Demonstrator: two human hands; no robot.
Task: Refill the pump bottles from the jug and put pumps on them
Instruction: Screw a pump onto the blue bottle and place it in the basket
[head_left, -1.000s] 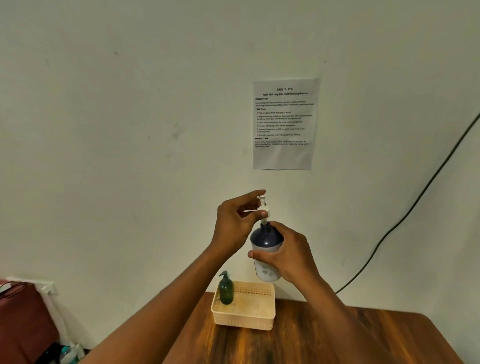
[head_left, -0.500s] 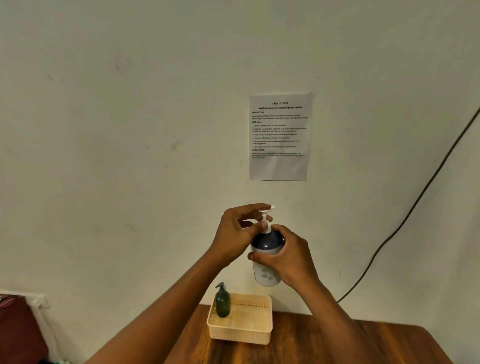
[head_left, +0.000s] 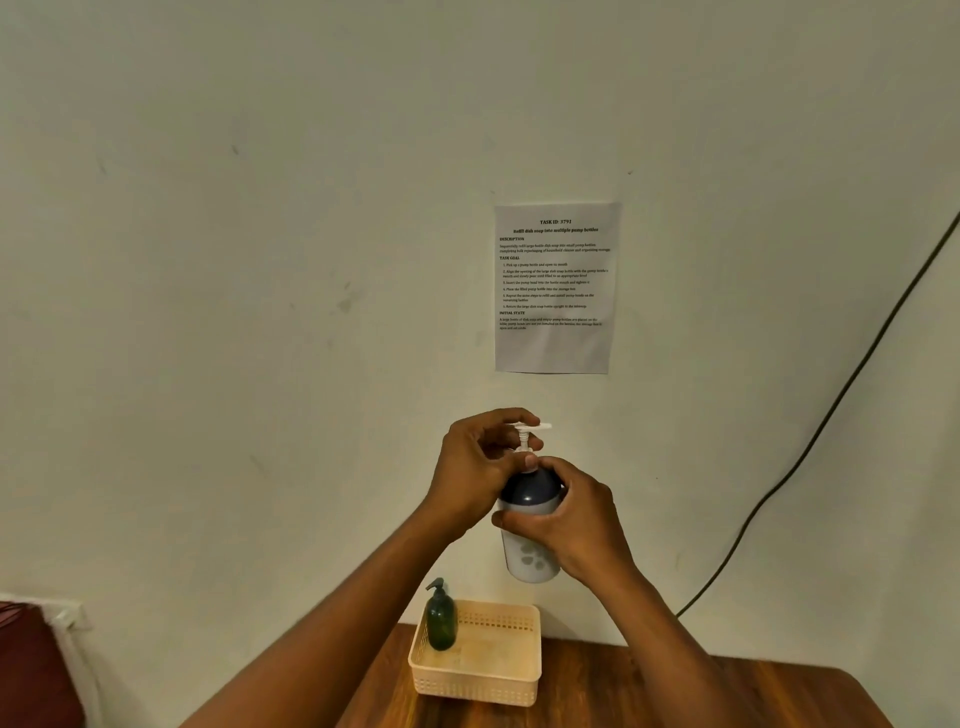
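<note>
Above basket (head_left: 475, 675), R hand (head_left: 576, 525) wraps bottle (head_left: 530, 551); L hand (head_left: 475, 467) fingertips pinch pump (head_left: 527, 441).

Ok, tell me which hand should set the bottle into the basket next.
The right hand. Its grip already wraps the bottle body, held in the air above the basket. The left hand only pinches the pump on top.
</note>
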